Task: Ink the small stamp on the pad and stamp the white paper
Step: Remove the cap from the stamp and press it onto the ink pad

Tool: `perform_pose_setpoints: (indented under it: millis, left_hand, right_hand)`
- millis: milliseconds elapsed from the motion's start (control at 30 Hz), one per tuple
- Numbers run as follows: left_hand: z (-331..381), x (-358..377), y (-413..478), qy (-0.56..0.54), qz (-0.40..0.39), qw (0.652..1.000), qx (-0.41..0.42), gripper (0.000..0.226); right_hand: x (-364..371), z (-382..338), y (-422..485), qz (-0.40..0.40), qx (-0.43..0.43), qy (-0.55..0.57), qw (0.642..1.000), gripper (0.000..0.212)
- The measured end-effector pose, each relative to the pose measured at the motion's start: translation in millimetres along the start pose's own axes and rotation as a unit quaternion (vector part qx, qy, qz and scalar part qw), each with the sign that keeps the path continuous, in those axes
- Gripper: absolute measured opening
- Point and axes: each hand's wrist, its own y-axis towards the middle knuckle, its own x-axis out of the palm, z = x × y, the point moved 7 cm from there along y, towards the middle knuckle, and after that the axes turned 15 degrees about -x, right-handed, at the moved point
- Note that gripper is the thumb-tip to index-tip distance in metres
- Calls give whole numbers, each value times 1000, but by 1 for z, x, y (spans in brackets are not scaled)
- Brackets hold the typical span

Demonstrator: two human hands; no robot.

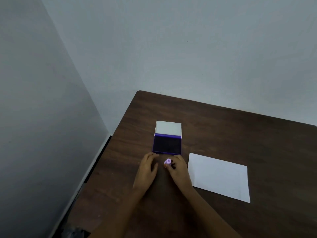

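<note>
A dark wood-grain desk stands against a pale wall, with its far-left corner rounded.

The ink pad lies toward the left edge of the desk, roughly midway between the far and near edges. Its case is purple and the pad surface is dark. The lid is open and tilted back on the far side, showing a white inner face.

The white paper lies flat on the desk to the right of the ink pad and nearer the person, well apart from the pad. No mark is discernible on it.

The small stamp is a light purple piece just in front of the near edge of the ink pad. The right hand holds it, with the fingers curled and closed around it. Whether the stamp touches the desk cannot be determined.

The left hand rests palm down on the desk just left of the stamp, fingers loosely spread and holding nothing. Its fingertips lie next to the near-left corner of the ink pad; contact with the pad cannot be confirmed.

Both forearms extend from the near edge of the desk.
</note>
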Motion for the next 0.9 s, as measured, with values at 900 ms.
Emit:
perform_pose_setpoints:
  millis: [900]
  left_hand:
    - [36, -7, -8, -295, -43, 951, -81, 14]
  right_hand:
    - [-21, -17, -4, 14, 120, 406, 906, 22]
